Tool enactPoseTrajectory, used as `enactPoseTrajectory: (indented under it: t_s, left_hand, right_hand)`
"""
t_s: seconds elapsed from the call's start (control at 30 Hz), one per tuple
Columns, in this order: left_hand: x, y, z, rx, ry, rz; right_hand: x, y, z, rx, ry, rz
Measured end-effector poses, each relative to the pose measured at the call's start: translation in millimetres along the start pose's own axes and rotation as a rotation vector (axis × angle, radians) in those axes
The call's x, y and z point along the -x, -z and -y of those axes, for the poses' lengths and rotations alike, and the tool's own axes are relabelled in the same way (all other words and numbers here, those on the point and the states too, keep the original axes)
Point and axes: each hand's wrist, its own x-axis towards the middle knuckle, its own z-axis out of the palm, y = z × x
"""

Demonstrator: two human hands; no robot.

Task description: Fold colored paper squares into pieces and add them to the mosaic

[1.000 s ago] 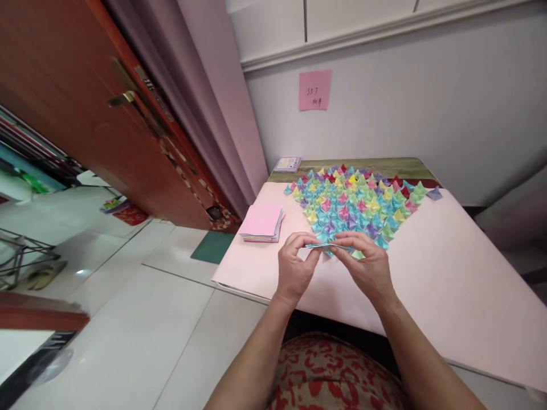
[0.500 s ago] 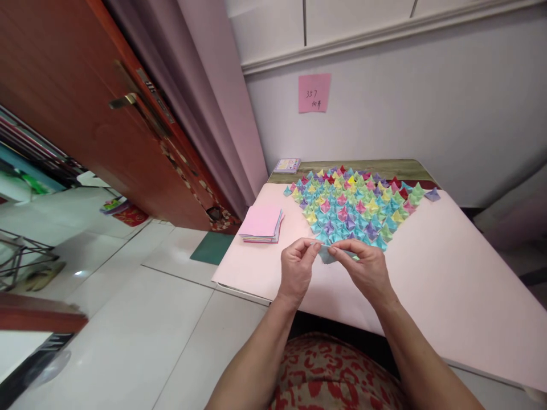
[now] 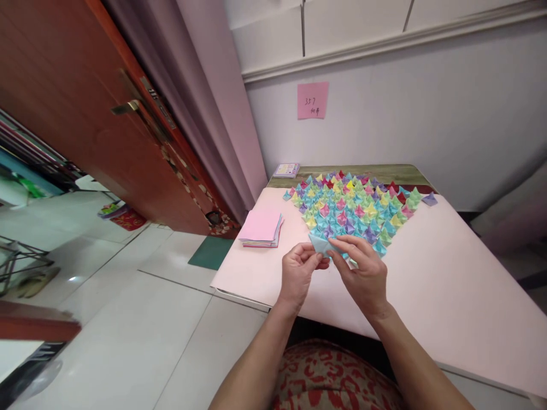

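Observation:
My left hand (image 3: pixel 298 272) and my right hand (image 3: pixel 362 272) meet above the near part of a pink table cover (image 3: pixel 448 285). Both pinch a small light-blue folded paper piece (image 3: pixel 320 244) between thumbs and fingers. Just beyond them lies a triangular spread of several small folded paper shapes (image 3: pixel 354 206) in blue, green, pink, yellow and purple. Its point reaches almost to my fingers. A stack of pink square papers (image 3: pixel 261 227) rests to the left of my left hand.
A small pad of coloured sheets (image 3: pixel 286 169) lies at the table's far left corner. A pink note (image 3: pixel 313 99) is stuck on the wall. A brown door (image 3: pixel 85 114) with a handle stands at left over a white tiled floor (image 3: pixel 128 319). Red patterned fabric (image 3: pixel 337 381) covers my lap.
The paper piece went from a flat strip held edge-on to a folded shape tilted up between my fingers. My hands drew closer together and the view tipped down slightly.

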Motion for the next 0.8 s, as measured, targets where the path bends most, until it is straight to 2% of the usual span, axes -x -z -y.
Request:
enactPoseTrajectory:
  t_s: [0.17, 0.27, 0.33, 0.4, 0.5, 0.6, 0.7, 0.8]
  left_hand:
    - [0.2, -0.2, -1.3, -0.006, 0.021, -0.011]
    - [-0.3, 0.7, -1.2, 0.003, 0.031, -0.008]
    - [-1.0, 2.0, -2.2, -0.008, 0.016, 0.008]
    - [-1.7, 4.2, -3.9, -0.057, -0.018, 0.031]
    - [-3.5, 9.6, -7.1, -0.165, -0.075, 0.066]
    - [-5.8, 15.8, -9.3, -0.227, -0.051, 0.082]
    - [-7.1, 20.0, -8.7, -0.259, 0.007, 0.099]
    - [-7.0, 22.1, -4.3, -0.315, -0.013, 0.114]
  right_hand:
    - [2.0, 0.6, -4.2, 0.216, 0.248, -0.062]
    - [3.3, 1.8, -4.2, 0.232, 0.346, -0.066]
    - [2.4, 2.2, -2.9, 0.16, 0.316, -0.045]
    - [-0.1, 2.8, -2.6, 0.049, 0.213, 0.033]
    - [-4.0, 4.5, -7.1, -0.121, 0.055, 0.252]
    - [-3.9, 4.2, -15.5, -0.201, 0.034, 0.435]
    - [0.5, -0.3, -21.0, -0.259, 0.027, 0.454]
    - [4.4, -5.7, -21.7, -0.29, 0.016, 0.432]
